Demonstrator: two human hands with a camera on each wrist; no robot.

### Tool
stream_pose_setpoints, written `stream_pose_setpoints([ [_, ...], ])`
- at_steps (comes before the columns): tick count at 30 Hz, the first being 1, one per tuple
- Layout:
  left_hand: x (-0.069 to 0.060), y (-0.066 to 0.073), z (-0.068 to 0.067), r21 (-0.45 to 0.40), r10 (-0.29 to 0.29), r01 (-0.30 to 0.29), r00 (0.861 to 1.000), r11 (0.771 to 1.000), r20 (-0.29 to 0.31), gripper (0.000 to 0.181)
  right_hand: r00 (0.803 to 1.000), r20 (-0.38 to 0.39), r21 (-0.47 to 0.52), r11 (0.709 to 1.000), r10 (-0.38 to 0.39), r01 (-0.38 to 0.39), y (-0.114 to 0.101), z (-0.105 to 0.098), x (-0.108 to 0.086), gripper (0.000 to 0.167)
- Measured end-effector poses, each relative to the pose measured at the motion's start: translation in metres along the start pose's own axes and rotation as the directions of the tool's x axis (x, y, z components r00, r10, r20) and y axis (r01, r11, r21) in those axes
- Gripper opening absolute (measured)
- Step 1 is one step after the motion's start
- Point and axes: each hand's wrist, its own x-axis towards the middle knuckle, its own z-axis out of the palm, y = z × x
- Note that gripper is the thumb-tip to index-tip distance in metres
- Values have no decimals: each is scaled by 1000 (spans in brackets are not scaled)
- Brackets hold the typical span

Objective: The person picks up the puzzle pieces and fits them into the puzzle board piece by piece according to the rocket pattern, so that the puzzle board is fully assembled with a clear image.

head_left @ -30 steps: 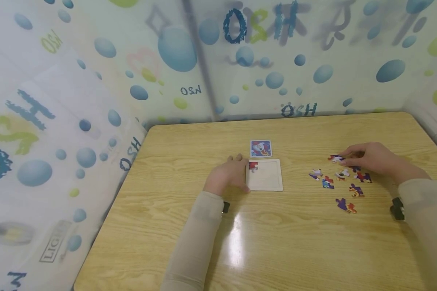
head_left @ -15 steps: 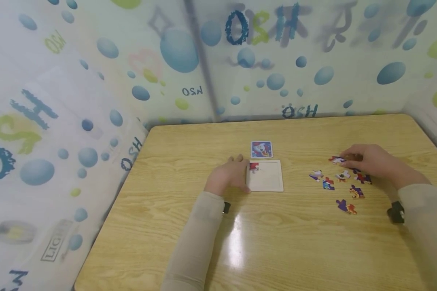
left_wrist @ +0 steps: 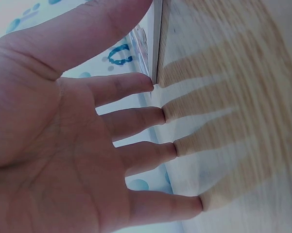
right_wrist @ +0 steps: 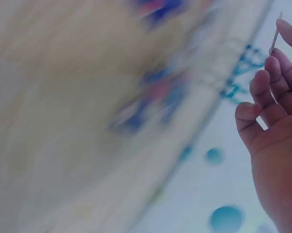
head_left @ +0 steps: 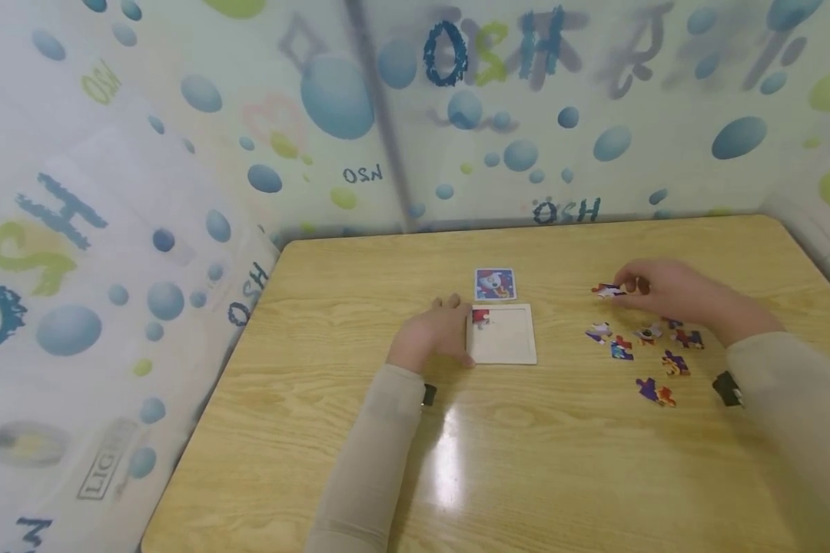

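In the head view my left hand (head_left: 437,333) lies against the left edge of a shallow white puzzle tray (head_left: 508,353). Its fingers are straight in the left wrist view, fingertips on the table, with thumb and index finger touching the tray's edge. One red-and-white puzzle piece (head_left: 480,316) sits in the tray's far left corner. My right hand (head_left: 674,293) pinches another puzzle piece (head_left: 605,290), white with purple and red, between thumb and fingertips. The right wrist view shows this piece (right_wrist: 276,34) edge-on, off the table.
Several loose puzzle pieces (head_left: 675,363) lie scattered right of the tray, below the right hand. A small square picture card (head_left: 495,284) with a white cartoon animal lies just beyond the tray. The wooden table (head_left: 560,476) meets a printed wall cloth (head_left: 484,169) at the back.
My right hand has lifted the puzzle piece from the back of the pile and moved left with it. The left hand stays at the tray's edge.
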Motion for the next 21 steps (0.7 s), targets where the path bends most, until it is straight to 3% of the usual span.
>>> stream_pose_setpoints([
  [5, -1, -1, -2, -6, 5, -5, 1000, 1000, 6, 106, 999, 10, 26, 998, -53, 53, -41, 5, 24, 35],
  [12, -2, 0, -2, -7, -18, 18, 1000, 1000, 10, 106, 992, 27, 52, 991, -122, 121, -91, 31, 55, 24],
  [21, -2, 1, -3, 8, -13, 13, 1000, 1000, 11, 108, 984, 66, 49, 986, -165, 162, -123, 58, 73, 22],
])
